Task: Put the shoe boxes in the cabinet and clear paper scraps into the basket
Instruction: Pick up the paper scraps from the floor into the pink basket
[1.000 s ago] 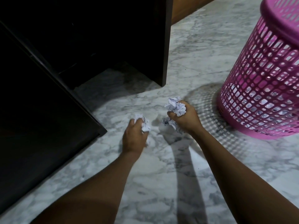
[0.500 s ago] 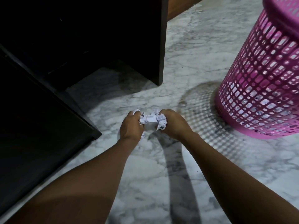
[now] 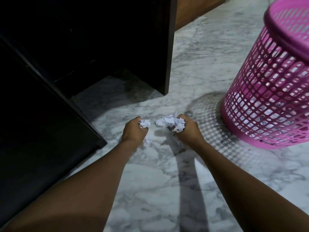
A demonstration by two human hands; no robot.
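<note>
My left hand [image 3: 133,131] grips a small wad of crumpled white paper scraps [image 3: 145,123], with a bit of paper also sticking out below the fist. My right hand [image 3: 187,129] grips a larger bunch of crumpled paper scraps [image 3: 168,121]. Both fists hover just above the marble floor, a short gap between them. The pink lattice basket [image 3: 270,101] stands on the floor to the right of my right hand, with white scraps visible through its lower holes. The dark cabinet [image 3: 83,47] is at the upper left; its inside is too dark to see shoe boxes.
The cabinet's open dark door [image 3: 41,131] juts out along the left, its corner close to my left hand. A brown wooden panel [image 3: 192,9] runs at the top behind the cabinet. White-grey marble floor [image 3: 167,190] spreads below and between the cabinet and basket.
The hands came together over the scraps half a second ago and have now drawn slightly apart, each holding its own wad. The view has shifted a little.
</note>
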